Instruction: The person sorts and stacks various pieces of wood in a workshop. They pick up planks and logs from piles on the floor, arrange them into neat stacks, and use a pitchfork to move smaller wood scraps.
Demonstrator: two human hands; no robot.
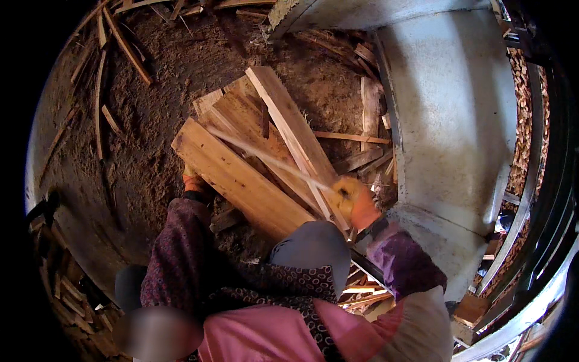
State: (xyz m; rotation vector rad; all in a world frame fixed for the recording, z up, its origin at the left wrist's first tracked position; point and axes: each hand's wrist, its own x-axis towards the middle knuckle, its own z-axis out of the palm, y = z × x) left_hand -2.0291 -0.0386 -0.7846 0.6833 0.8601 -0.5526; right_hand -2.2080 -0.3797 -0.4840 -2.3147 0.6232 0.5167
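My left hand, in an orange glove, is closed at the left edge of a thick wooden plank; most of its fingers are hidden beneath the wood. In the orange glove of my right hand, fingers curled, is one end of a thin pale strip, blurred by motion. Whether the strip is cord or wood I cannot tell. It stretches across the planks toward the upper left. Beyond the near plank lie a darker board and a long squared timber, slanting side by side. My knee is close to their lower ends.
Sawdust and dirt cover the ground, with loose wood slats at the upper left. A large pale metal panel rises at my right. Short wood offcuts lie beside it. Stacked wood pieces show beyond bars at the far right.
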